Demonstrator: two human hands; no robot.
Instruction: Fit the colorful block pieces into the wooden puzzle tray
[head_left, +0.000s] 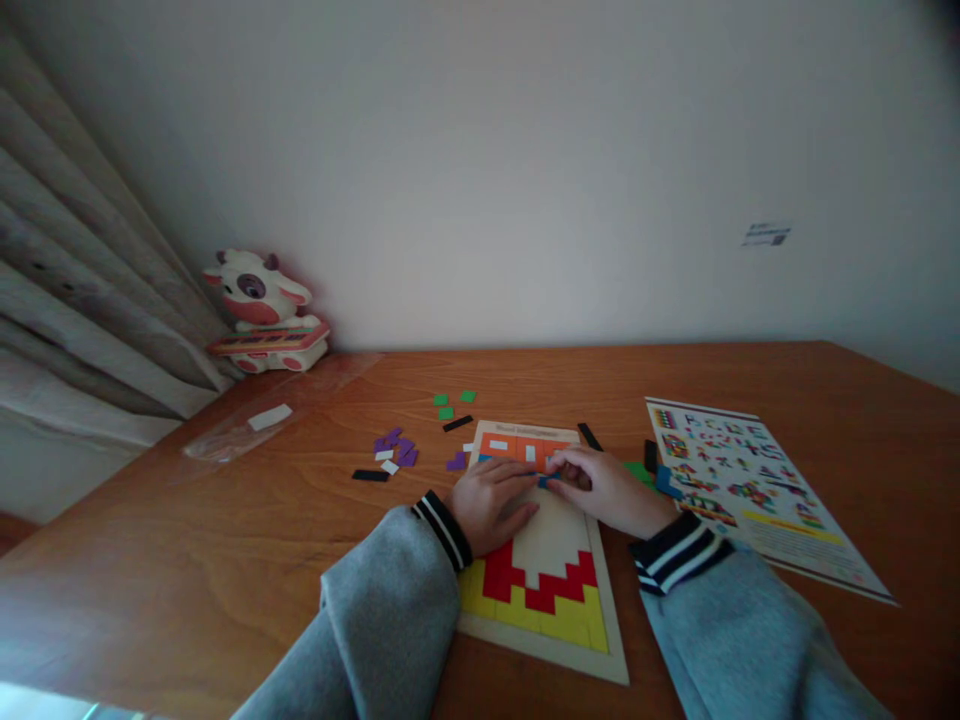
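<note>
The left hand [491, 500] rests palm-down, fingers extended, on the puzzle board [544, 530] on the wooden table [247, 530]. The right hand [604, 487] bunches its fingertips at a blue piece [543, 481] on the board — whether pinching it, I cannot tell.

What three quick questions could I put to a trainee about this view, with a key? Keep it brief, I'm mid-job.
1. Which colour are the pieces along the edge of the board nearest the person? A purple; B yellow; C orange.
2. True or false: the right hand is nearer the printed sheet than the left hand is.
3. How many loose green squares lie beyond the board's far left corner?

Key: 1 B; 2 true; 3 three.
</note>
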